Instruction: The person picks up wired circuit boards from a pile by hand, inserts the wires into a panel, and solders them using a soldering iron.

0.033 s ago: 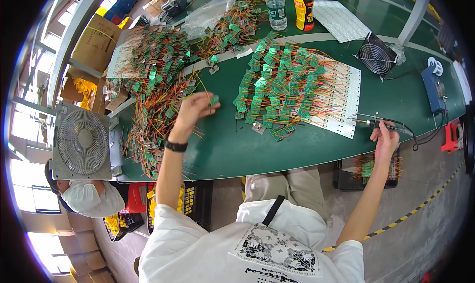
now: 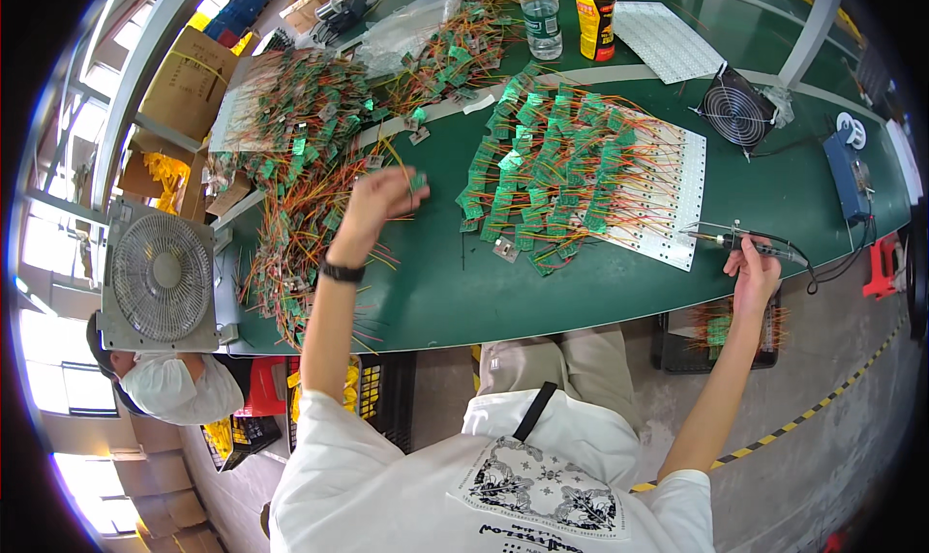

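My left hand is over the green table at the edge of the big heap of wired boards, its fingers closed on a small circuit board with thin wires; motion smears it a little. Held in my right hand is a soldering iron, its tip pointing left beside a white perforated sheet. Across that sheet lie rows of small green circuit boards with red and yellow wires. The tangled heap of wired boards spreads along the table's left side.
A water bottle, a bottle with an orange drink and another white sheet stand or lie at the back. To the right are a small black fan and a blue soldering station. A large fan and a seated person are at left.
My left hand has shifted slightly up and away with the small circuit board. My right hand and the soldering iron have stayed put.
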The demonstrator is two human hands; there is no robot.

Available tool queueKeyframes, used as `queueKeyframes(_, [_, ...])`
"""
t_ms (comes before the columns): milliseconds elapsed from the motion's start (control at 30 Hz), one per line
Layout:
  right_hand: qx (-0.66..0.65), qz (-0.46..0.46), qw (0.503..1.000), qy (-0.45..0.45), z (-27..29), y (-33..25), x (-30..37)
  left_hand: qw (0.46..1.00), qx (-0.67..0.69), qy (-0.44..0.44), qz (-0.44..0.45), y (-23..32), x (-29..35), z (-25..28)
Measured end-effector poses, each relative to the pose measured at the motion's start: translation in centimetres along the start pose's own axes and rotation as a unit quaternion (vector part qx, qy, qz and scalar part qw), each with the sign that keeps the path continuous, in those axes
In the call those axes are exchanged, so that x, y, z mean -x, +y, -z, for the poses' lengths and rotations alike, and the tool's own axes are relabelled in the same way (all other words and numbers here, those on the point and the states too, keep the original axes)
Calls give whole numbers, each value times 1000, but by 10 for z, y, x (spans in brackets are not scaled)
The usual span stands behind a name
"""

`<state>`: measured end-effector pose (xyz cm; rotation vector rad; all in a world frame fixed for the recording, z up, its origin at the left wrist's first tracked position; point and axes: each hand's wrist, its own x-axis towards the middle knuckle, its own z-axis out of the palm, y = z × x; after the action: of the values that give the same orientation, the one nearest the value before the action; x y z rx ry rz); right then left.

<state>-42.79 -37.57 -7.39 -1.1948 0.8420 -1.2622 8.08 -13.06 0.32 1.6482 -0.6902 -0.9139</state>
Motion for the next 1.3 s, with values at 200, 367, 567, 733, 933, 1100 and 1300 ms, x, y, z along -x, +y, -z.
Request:
queueKeyframes(200, [6,8,1000,14,4,-1,0,975,154,-21,-161,85,-84,9])
queueKeyframes(367, [-1,7,1000,16,0,0,2,966,-129,10,-225,59,-62,12])
queueKeyframes(567, [-4,-1,1000,6,2,-1,2,757,-607,-11,-242,27,28,20])
queueKeyframes(733, [11,-1,1000,10,4,0,1,694,-653,20,-301,3,40,43])
queueKeyframes(933, [-11,5,1000,6,0,0,2,695,-661,16,-284,-1,34,47])
queueKeyframes(1100, [-2,-2,1000,14,1,1,1,655,-697,24,-291,2,33,51])
queueKeyframes(1300, [7,4,1000,15,1,0,1,713,-630,49,-304,-2,35,53])
